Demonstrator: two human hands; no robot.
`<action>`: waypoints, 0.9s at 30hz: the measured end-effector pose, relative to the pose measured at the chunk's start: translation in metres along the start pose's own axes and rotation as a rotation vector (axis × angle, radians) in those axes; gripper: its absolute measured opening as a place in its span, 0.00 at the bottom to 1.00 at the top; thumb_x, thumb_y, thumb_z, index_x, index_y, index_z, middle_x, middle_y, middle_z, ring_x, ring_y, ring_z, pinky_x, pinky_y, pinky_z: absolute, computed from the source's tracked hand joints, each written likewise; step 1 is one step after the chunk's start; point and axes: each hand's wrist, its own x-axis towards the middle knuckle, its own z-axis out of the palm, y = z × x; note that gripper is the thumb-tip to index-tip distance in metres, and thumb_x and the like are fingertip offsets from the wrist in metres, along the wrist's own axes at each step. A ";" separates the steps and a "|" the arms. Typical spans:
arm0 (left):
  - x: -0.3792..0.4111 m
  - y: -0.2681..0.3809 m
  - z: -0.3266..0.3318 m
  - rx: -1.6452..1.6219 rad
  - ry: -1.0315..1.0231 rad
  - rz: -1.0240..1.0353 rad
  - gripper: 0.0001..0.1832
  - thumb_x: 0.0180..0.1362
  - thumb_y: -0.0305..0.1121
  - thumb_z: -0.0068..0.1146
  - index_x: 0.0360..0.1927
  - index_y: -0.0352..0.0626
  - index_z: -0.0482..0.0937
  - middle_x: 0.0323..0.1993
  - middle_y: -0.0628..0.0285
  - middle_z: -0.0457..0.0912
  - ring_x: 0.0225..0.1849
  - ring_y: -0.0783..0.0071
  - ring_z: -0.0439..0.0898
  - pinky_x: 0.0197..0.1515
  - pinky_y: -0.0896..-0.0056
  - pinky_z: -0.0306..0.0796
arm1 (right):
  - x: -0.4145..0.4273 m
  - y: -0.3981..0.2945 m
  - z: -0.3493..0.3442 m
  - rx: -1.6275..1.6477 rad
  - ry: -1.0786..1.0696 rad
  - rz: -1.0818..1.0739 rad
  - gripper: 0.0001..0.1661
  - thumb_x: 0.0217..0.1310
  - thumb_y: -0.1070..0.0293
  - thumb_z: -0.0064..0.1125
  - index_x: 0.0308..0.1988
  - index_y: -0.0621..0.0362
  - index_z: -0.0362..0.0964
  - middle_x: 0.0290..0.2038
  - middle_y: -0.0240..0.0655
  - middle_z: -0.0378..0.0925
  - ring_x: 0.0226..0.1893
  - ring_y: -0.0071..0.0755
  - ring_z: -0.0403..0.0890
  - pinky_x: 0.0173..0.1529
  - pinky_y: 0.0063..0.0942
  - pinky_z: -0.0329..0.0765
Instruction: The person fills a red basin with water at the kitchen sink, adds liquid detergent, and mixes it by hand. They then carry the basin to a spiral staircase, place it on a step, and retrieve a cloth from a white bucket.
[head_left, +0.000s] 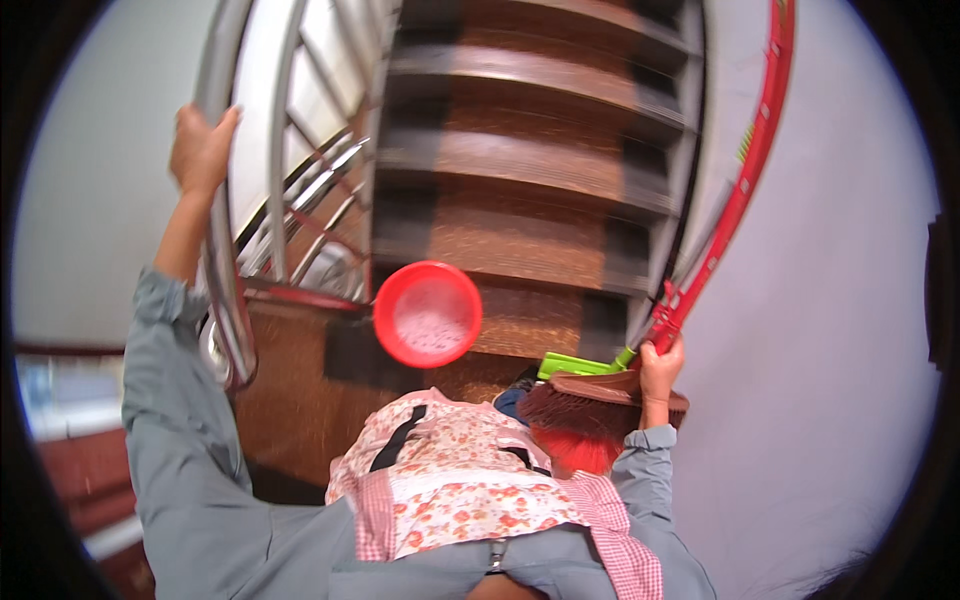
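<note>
My left hand (201, 150) grips the stainless steel handrail (219, 67) at the left of the stairs. At the right, my right hand (661, 367) holds a bundle of long-handled cleaning tools against the wall side. A red pole (750, 176) runs up from that hand. Beneath it hang a brown broom head (577, 405) with dark bristles, a bright green plastic tool head (574, 365) and some red bristles (581, 448). Between my hands is a round red bucket (474, 315) of cloudy liquid with foam; what supports it is hidden.
Brown stairs (525, 225) with black side bands fill the centre. Metal balusters (279, 150) line their left side, and a pale wall (817, 315) rises at the right. A floral apron (457, 480) covers my front. Part of a dark shoe (527, 379) shows near the green tool head.
</note>
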 end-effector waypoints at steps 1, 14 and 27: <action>0.003 -0.001 0.007 -0.052 -0.017 0.010 0.33 0.52 0.55 0.59 0.47 0.34 0.72 0.46 0.44 0.78 0.48 0.45 0.78 0.49 0.50 0.71 | -0.019 -0.016 -0.017 0.026 0.046 -0.022 0.20 0.46 0.76 0.55 0.44 0.63 0.70 0.29 0.32 0.75 0.29 0.25 0.74 0.38 0.27 0.74; 0.048 -0.042 0.066 -0.307 -0.052 0.240 0.34 0.50 0.54 0.61 0.44 0.28 0.74 0.44 0.38 0.78 0.48 0.39 0.76 0.52 0.47 0.69 | -0.207 -0.182 -0.172 0.713 0.335 -0.001 0.32 0.53 0.66 0.64 0.55 0.65 0.61 0.33 0.37 0.72 0.33 0.32 0.76 0.39 0.31 0.77; 0.017 -0.006 0.022 -0.124 0.190 0.227 0.39 0.46 0.66 0.58 0.52 0.45 0.76 0.55 0.50 0.75 0.55 0.40 0.72 0.49 0.28 0.66 | -0.371 -0.174 -0.240 0.292 0.622 0.110 0.16 0.46 0.72 0.67 0.37 0.62 0.72 0.27 0.26 0.73 0.29 0.20 0.72 0.36 0.23 0.72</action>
